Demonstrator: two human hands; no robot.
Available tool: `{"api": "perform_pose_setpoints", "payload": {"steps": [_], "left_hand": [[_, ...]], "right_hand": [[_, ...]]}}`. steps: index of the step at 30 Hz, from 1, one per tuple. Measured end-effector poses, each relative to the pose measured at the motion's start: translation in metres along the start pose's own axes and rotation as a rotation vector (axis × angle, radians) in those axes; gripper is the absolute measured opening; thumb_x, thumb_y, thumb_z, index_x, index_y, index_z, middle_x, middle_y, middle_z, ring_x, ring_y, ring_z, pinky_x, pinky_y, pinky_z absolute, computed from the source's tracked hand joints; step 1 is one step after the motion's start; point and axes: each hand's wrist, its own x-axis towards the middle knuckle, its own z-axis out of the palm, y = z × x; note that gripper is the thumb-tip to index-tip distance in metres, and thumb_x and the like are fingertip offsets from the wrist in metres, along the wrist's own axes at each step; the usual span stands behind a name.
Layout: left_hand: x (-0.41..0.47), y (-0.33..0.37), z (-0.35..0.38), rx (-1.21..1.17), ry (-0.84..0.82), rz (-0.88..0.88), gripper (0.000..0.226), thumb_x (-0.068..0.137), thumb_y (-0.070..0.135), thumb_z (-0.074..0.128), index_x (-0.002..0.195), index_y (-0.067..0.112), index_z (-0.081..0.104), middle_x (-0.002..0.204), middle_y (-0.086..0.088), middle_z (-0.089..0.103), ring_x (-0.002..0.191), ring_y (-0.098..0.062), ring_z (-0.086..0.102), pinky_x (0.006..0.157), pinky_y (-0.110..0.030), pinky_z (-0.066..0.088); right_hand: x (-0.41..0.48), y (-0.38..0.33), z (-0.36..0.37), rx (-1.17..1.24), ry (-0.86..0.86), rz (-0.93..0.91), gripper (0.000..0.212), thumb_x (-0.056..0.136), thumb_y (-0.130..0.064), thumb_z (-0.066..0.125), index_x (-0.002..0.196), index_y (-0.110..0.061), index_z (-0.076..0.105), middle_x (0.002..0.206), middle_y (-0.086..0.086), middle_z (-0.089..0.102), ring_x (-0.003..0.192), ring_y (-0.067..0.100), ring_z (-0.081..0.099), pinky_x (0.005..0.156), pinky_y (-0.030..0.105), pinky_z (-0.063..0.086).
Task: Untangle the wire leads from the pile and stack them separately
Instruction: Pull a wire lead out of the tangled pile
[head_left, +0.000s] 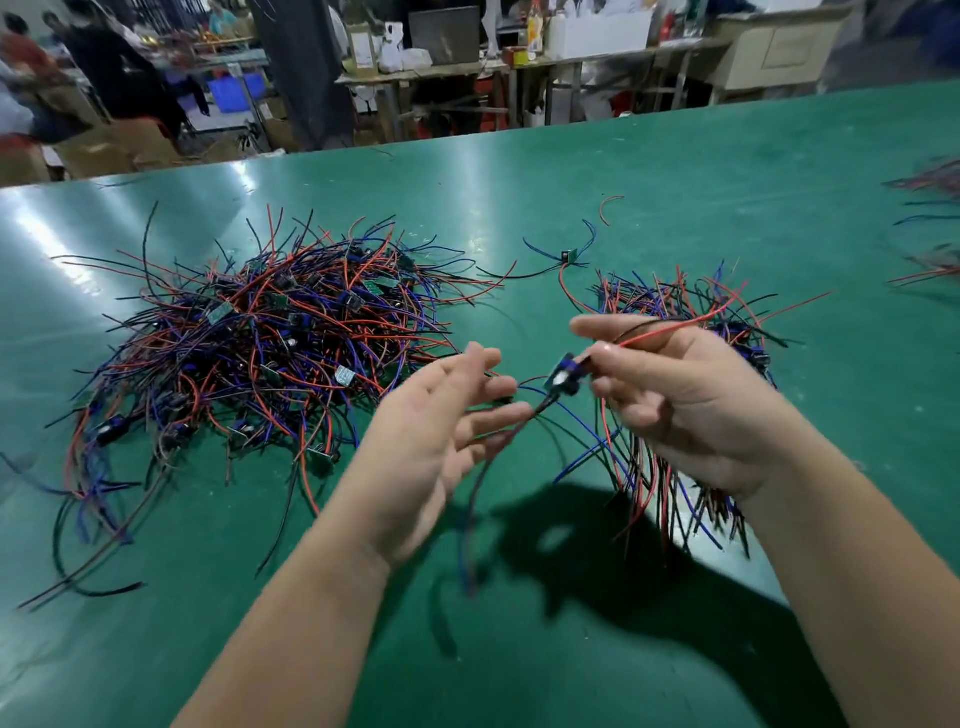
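Seen from the head camera, a glossy green bench (519, 171) fills the frame, with pale glare streaks at its far left and a dark shadow under the arms. The tangled pile (249, 353) of red, blue and black wire leads with small circuit boards spreads over the bench's left half. The separate stack (670, 306) of leads lies to the right, under and beyond the right hand (691, 395). That hand's grip is a thumb-and-finger pinch on 1 wire lead (563, 375) at its small blue part; the lead's red and black wires run back across the fingers, and others trail down towards the left hand (441, 431). The left hand's grip is open, palm turned inward and fingers loosely spread; motion blur hides whether the trailing wires touch its fingertips. 1 single lead (569, 257) lies apart between pile and stack, with a loose red wire (610, 205) beyond it. More wires (930, 182) blur at the right edge. Past the bench is a workshop: wooden tables (415, 78) crowded with boxes and bottles, a blue crate (234, 91), cardboard boxes (130, 145) on the floor, and people (119, 67) standing at far left.
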Motion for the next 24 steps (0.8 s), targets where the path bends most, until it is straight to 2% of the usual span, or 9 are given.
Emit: {"api": "perform_pose_setpoints", "payload": {"steps": [2,4,7,10,13,15,19,24], "left_hand": [[0.003,0.009,-0.010,-0.031,0.030,-0.111,0.041,0.076,0.043,0.059,0.102,0.013,0.064,0.084,-0.003,0.073,0.076,-0.016,0.071,0.067,-0.023,0.057],[0.004,0.011,-0.014,0.041,0.063,-0.138,0.033,0.085,0.039,0.053,0.099,0.012,0.066,0.083,-0.005,0.074,0.075,-0.016,0.071,0.066,-0.024,0.057],[-0.002,0.005,-0.004,0.139,-0.006,-0.120,0.037,0.065,0.042,0.068,0.085,0.010,0.071,0.079,-0.007,0.074,0.069,-0.016,0.071,0.060,-0.023,0.057],[-0.010,-0.006,0.007,0.236,-0.145,-0.075,0.031,0.053,0.031,0.086,0.077,0.015,0.078,0.076,-0.006,0.073,0.065,-0.013,0.068,0.061,-0.022,0.055],[-0.011,-0.014,0.010,0.244,-0.134,-0.043,0.030,0.052,0.030,0.082,0.078,0.014,0.078,0.074,-0.009,0.073,0.063,-0.013,0.067,0.065,-0.024,0.056],[-0.009,-0.015,0.011,0.205,-0.100,-0.044,0.024,0.056,0.027,0.076,0.075,0.012,0.077,0.073,-0.011,0.072,0.062,-0.016,0.068,0.063,-0.026,0.058],[-0.013,-0.013,0.011,0.220,-0.215,-0.133,0.021,0.059,0.024,0.075,0.074,0.009,0.076,0.075,-0.013,0.073,0.063,-0.020,0.070,0.057,-0.024,0.055],[-0.015,-0.010,0.013,0.250,-0.317,-0.244,0.014,0.063,0.020,0.075,0.072,0.010,0.076,0.075,-0.013,0.073,0.063,-0.021,0.071,0.057,-0.023,0.055]], "right_hand": [[-0.001,-0.008,-0.006,0.053,0.015,-0.023,0.025,0.068,-0.006,0.062,0.091,-0.008,0.071,0.059,0.000,0.060,0.048,0.003,0.055,0.033,0.009,0.033],[-0.001,-0.011,-0.009,0.018,0.011,-0.023,0.019,0.066,-0.006,0.064,0.081,-0.010,0.075,0.059,0.001,0.061,0.046,0.003,0.055,0.033,0.009,0.034],[-0.004,-0.007,-0.005,-0.120,-0.047,0.029,0.020,0.061,-0.005,0.068,0.080,-0.007,0.072,0.059,0.005,0.062,0.046,0.007,0.056,0.035,0.012,0.038],[-0.005,0.003,0.003,-0.262,-0.083,0.077,0.022,0.062,-0.003,0.070,0.084,-0.004,0.069,0.059,0.005,0.063,0.046,0.008,0.056,0.038,0.014,0.040],[-0.005,0.008,0.007,-0.326,-0.025,0.073,0.011,0.073,0.005,0.067,0.082,0.000,0.066,0.056,0.004,0.063,0.042,0.006,0.054,0.037,0.014,0.037],[-0.005,0.007,0.007,-0.294,0.028,0.076,0.004,0.077,0.002,0.066,0.081,0.003,0.065,0.053,0.002,0.061,0.039,0.004,0.052,0.033,0.013,0.033],[-0.002,-0.007,-0.002,-0.108,0.160,0.031,0.020,0.068,-0.012,0.064,0.084,0.001,0.065,0.061,0.006,0.067,0.043,0.002,0.054,0.031,0.009,0.032],[0.005,-0.014,-0.016,-0.023,0.298,0.008,0.010,0.087,-0.005,0.056,0.088,-0.003,0.066,0.064,0.003,0.068,0.045,0.001,0.054,0.037,0.007,0.038]]}}
